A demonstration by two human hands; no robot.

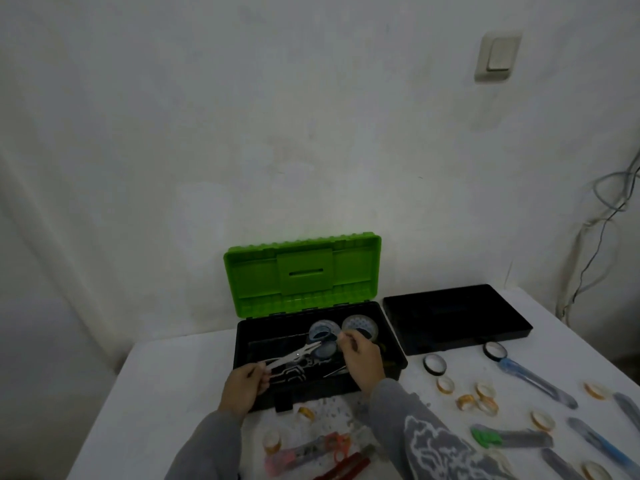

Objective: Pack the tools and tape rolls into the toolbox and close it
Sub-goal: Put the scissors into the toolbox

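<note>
The black toolbox stands open on the white table, its green lid upright against the wall. Inside lie large tape rolls at the back and several metal tools. My left hand grips the handle end of a silver metal tool that slants over the box's left half. My right hand reaches into the box with its fingertips pinched together next to a blue-rimmed tape roll; whether they hold anything is unclear.
A black tray sits to the right of the box. Small tape rolls, several cutters and a green-handled tool are scattered on the right. Red pliers and pink scissors lie at the front. Cables hang at right.
</note>
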